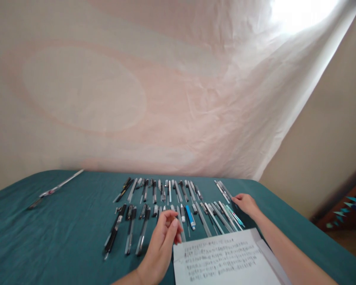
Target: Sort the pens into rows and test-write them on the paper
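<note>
My right hand (247,204) reaches over the table, thumb and fingertips pinched at the near end of a clear pen (224,189). Another slim pen (222,191) lies right beside that one. My left hand (163,237) hovers over the near row of pens, its fingers loosely curled in; nothing shows in them. At its fingertips lies the corner of a white sheet of paper (219,257) with several lines of handwriting. A blue pen (190,217) and a teal pen (235,216) stand out among the clear, black and white ones.
Pens lie in two rows on the dark green tablecloth (74,237), with black pens (115,229) at the near left. One long pale pen-like item (61,185) lies apart at the far left. A pale hanging cloth (166,99) rises behind the table.
</note>
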Tool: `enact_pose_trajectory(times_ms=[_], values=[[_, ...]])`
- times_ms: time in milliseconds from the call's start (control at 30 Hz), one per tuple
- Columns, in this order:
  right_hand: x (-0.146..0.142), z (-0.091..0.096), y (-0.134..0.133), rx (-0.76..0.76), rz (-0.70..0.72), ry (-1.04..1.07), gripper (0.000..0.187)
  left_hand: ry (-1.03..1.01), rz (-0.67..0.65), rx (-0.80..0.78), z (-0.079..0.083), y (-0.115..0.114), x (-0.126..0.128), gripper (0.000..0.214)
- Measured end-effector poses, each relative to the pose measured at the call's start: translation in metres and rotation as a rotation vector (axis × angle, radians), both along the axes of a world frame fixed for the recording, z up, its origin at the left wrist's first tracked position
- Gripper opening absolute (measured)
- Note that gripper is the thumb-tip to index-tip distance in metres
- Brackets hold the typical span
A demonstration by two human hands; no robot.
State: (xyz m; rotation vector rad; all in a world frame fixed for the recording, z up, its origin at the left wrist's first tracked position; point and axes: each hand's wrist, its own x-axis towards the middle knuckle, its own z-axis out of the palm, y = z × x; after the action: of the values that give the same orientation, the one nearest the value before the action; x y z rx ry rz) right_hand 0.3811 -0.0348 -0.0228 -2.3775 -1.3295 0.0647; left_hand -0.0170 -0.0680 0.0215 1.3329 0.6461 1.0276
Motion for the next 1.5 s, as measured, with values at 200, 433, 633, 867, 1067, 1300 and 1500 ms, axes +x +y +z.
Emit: enact_pose_trajectory(times_ms=[200, 433, 633, 867, 1067, 1300, 1500], values=[[-0.017, 0.019, 0.008, 0.031, 0.035, -0.042, 0.030, 0.004, 0.021, -0.001, 0.002, -0.001, 0.000, 0.021], [-0.089, 0.033, 0.047, 0.013, 0.265, -0.018, 0.033, 0.036, 0.035, 0.008, 0.004, -0.001, 0.000, 0.020], [-0.131, 0.026, 0.075, -0.092, 0.318, -0.036, 0.050, 0.045, 0.027, 0.012, 0.005, -0.002, -0.002, 0.020], [-0.129, 0.022, 0.087, -0.195, 0.250, -0.102, 0.042, 0.023, -0.009, -0.004, 0.004, -0.001, -0.003, 0.022], [-0.121, 0.030, 0.090, -0.300, 0.226, -0.109, 0.012, 0.010, -0.006, -0.006, 0.005, -0.003, -0.002, 0.023], [-0.125, 0.046, 0.079, -0.217, 0.226, -0.020, 0.005, 0.038, -0.010, 0.010, 0.004, -0.002, -0.003, 0.023], [-0.159, 0.074, 0.057, -0.054, 0.399, 0.199, 0.016, 0.015, -0.027, 0.015, -0.001, 0.002, 0.000, 0.025]])
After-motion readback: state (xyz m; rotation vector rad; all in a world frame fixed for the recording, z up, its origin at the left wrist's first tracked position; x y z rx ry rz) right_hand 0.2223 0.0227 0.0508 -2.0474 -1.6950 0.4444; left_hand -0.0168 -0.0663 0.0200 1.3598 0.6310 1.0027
